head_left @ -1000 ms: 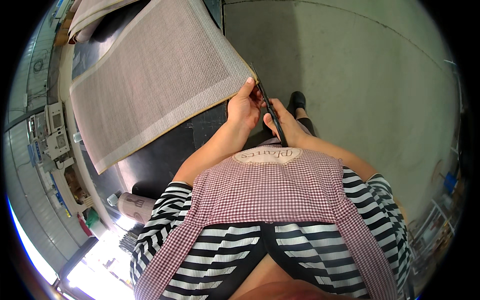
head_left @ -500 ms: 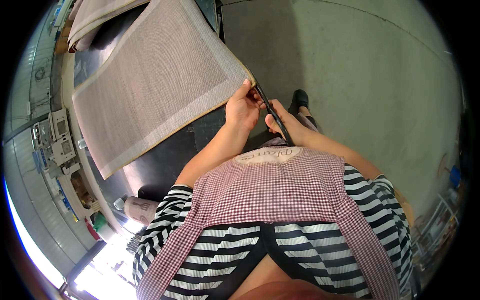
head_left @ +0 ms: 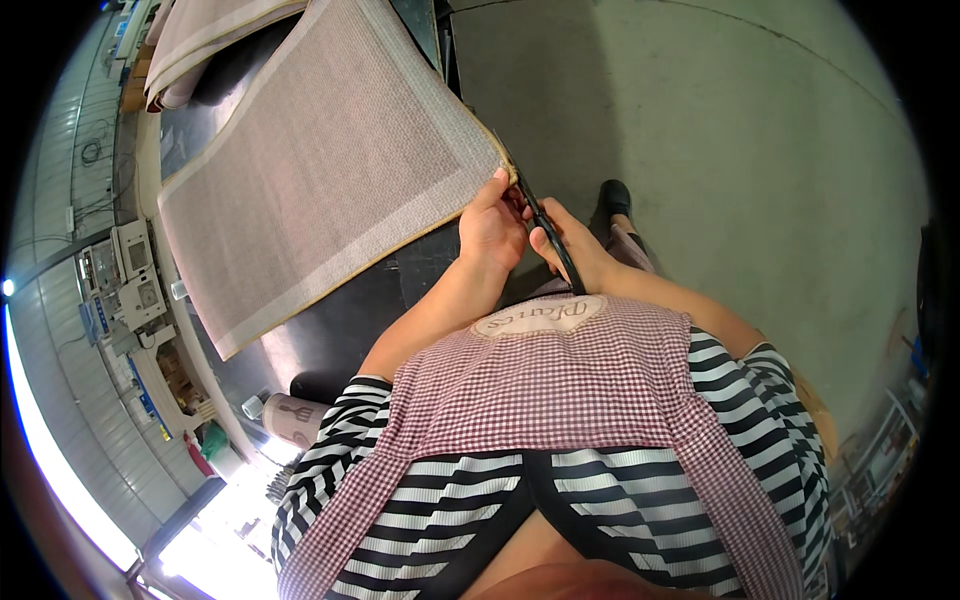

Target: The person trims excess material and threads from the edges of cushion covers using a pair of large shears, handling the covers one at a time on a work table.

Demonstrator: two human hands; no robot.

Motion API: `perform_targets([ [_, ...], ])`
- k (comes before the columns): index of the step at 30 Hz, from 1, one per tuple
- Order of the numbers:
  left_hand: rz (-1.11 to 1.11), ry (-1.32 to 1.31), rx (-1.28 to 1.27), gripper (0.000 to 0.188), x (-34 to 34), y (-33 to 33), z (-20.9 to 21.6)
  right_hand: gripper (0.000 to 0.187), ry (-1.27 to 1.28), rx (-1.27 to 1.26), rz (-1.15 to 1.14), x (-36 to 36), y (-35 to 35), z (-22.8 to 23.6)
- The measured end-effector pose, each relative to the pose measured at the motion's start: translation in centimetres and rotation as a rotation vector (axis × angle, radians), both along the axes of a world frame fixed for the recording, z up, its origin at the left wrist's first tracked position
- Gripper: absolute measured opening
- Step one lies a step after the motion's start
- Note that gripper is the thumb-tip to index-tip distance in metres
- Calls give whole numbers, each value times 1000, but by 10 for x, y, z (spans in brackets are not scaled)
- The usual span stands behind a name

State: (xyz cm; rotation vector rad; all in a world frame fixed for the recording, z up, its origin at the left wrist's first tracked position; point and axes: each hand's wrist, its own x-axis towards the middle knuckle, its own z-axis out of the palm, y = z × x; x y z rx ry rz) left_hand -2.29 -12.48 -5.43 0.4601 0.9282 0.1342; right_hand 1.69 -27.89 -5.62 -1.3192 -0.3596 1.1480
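Grey-green floor (head_left: pixel 750 190) spreads right, a panelled wall (head_left: pixel 52 330) left, with perhaps a bright window (head_left: pixel 205 548).

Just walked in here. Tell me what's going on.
A person in a checked apron is at a dark table with a large, yellow-edged woven mat spread over it. Their left hand pinches the mat's near right corner. Their right hand holds what looks like a pair of black scissors, with the far end right beside that corner. Whether the blades are cutting can't be made out. More matting lies folded at the upper left.
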Motion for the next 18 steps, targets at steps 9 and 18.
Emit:
perform_targets([
  [9, 25, -61, -38, 13, -2, 1, -7, 60, 75, 59, 27, 8, -5, -4],
  [18, -41, -13, 29, 25, -6, 8, -17, 69, -21, 150, -31, 4, 9, -14],
])
